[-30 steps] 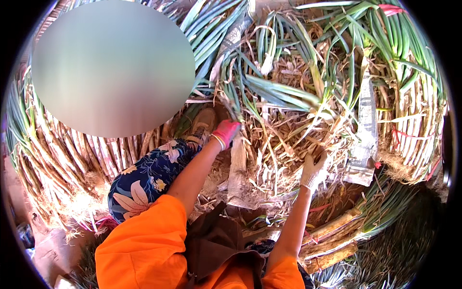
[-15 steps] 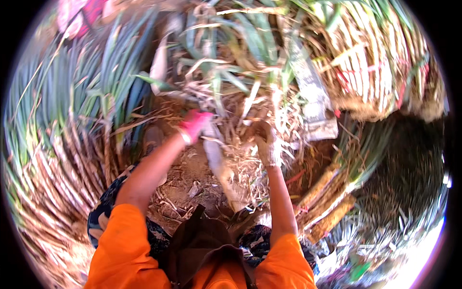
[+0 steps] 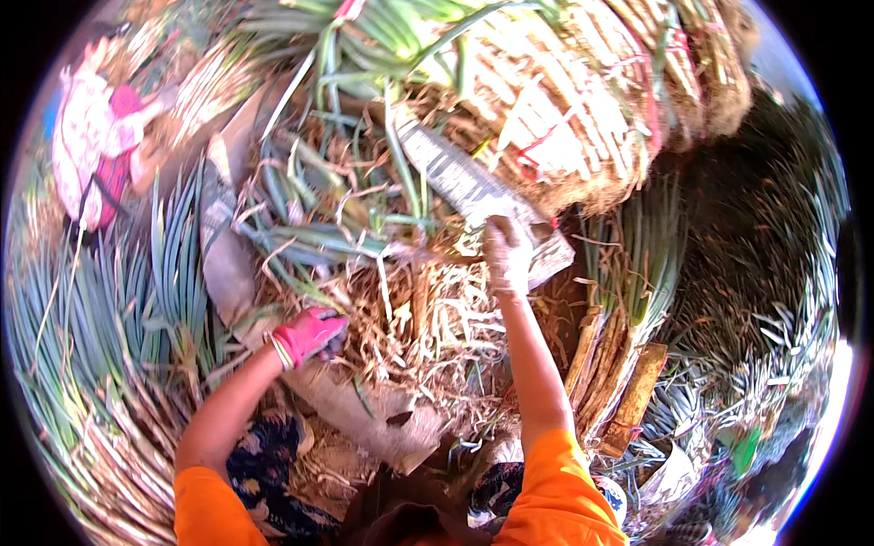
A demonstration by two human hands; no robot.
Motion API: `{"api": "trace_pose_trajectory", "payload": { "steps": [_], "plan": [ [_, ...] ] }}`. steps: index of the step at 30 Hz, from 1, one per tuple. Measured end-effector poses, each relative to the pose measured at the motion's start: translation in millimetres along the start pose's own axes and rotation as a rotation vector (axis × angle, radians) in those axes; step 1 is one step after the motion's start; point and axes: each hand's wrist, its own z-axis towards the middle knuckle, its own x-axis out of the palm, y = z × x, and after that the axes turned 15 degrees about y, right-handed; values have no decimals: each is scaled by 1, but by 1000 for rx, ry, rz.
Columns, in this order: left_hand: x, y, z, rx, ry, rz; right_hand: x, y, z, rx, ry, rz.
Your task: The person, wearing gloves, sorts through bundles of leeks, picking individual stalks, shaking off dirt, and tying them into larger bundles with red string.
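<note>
Left hand (image 3: pixel 311 335), in a pink glove: the grip is curled closed over the near edge of the heap of dry stalks and trimmings (image 3: pixel 414 318). What exactly sits inside the fingers cannot be resolved; it reads as loose stalks pressed against the grey sheet (image 3: pixel 228 264) beneath.

Right hand (image 3: pixel 506 257), in a pale glove: the grip is extended to the far edge of the same heap, fingers bent down onto the stalks where they meet the flat printed card (image 3: pixel 473 187). Whether it is closed on a stalk cannot be told.

Position of the work: the heap lies between the two grips, to the right of the left grip and to the left of and below the right grip, touching both. Tied bundles of green onions (image 3: pixel 583 109) lie beyond the right grip; loose green leaves (image 3: pixel 109 300) lie to the left of the left grip.

Likely faults, as judged from this arrangement:
- Stalks are tangled; pulling one may drag neighbours off the sheet.
- Dry, brittle husks may snap under a tight grip.
- The card may slide if the right grip bears on it.
</note>
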Motion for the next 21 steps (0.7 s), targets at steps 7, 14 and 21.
{"api": "trace_pose_trajectory", "payload": {
  "steps": [7, 14, 21],
  "plan": [
    [85, -94, 83, 660, -16, 53, 30, -49, 57, 95, 435, -951],
    [84, -90, 188, 386, -175, -181, -79, 5, 58, 291, -102, -55],
    [80, -87, 206, 391, -130, -279, -118, 64, 109, -107, -255, -168]
  ]
}}
